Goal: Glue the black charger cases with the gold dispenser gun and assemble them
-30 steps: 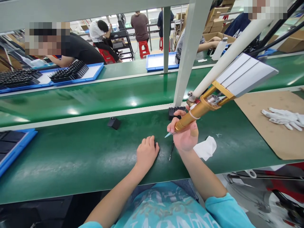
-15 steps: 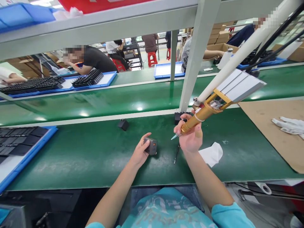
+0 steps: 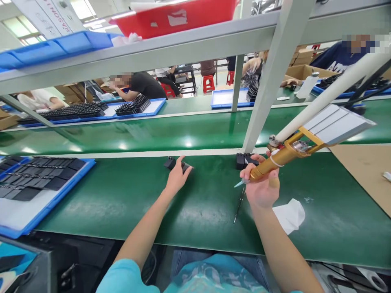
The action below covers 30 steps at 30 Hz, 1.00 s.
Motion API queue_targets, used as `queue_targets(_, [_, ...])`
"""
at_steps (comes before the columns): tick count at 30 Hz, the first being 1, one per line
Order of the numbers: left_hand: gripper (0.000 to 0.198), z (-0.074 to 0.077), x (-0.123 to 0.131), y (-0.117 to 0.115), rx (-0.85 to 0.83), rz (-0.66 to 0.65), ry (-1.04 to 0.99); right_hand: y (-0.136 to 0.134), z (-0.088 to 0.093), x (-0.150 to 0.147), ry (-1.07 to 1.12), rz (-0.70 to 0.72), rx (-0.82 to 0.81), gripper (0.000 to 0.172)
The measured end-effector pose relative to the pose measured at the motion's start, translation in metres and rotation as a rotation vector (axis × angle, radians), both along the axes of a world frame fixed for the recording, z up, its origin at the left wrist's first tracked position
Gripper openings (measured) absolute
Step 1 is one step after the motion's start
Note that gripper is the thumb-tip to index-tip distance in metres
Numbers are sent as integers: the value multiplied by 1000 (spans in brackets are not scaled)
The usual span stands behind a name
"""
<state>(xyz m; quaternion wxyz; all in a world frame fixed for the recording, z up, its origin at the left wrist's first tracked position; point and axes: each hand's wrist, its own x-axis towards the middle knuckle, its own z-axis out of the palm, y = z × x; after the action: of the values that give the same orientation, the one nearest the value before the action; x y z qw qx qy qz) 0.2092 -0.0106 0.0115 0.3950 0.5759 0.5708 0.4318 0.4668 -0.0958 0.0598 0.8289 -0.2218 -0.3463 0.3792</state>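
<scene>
My left hand (image 3: pixel 176 177) is closed around a dark power adapter (image 3: pixel 185 167) low over the green bench, its far side partly hidden by the fingers. Just left of it sits another black adapter (image 3: pixel 170 163). In my right hand (image 3: pixel 262 188) is a gold-coloured glue dispenser (image 3: pixel 269 166) with a pale blue tapered tip, pointing down and left. Behind that hand is a group of black blocks (image 3: pixel 243 161). Below the tip lies a thin dark tool (image 3: pixel 239 206), perhaps tweezers. A white cloth or paper (image 3: pixel 290 215) rests beside my right forearm.
At left, a blue-rimmed tray (image 3: pixel 62 194) holds rows of black adapters. A slanting white post (image 3: pixel 269 81) and a pale pipe (image 3: pixel 332 95) stand before me. Brown cardboard (image 3: pixel 363 171) lies at right. Across the green belt (image 3: pixel 146 136), several people sit at work.
My left hand has carried the adapter forward and left, beside the other black one, and turned back-up. My right hand still holds the dispenser. The whole view has shifted.
</scene>
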Motion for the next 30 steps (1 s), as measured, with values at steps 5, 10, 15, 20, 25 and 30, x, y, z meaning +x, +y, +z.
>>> queue_targets(5, [51,15,-3,8,-67,2,-176,0,-1,2,2,11,-9,35])
queue_targets(10, [49,41,19,-47,-130,-285,-781,1,1,3,-25,-45,-29,32])
queue_targets(15, [41,59,34,-74,-13,-543,-925,2,2,5,-50,-87,-32,36])
queue_targets(20, [44,62,31,-77,81,-636,-905,3,1,7,-51,-87,-30,37])
queue_targets(25, [44,65,29,-78,106,-668,-897,3,0,8,-53,-80,-33,38])
queue_targets(30, [43,66,29,-77,103,-693,-940,3,1,7,-53,-84,-38,37])
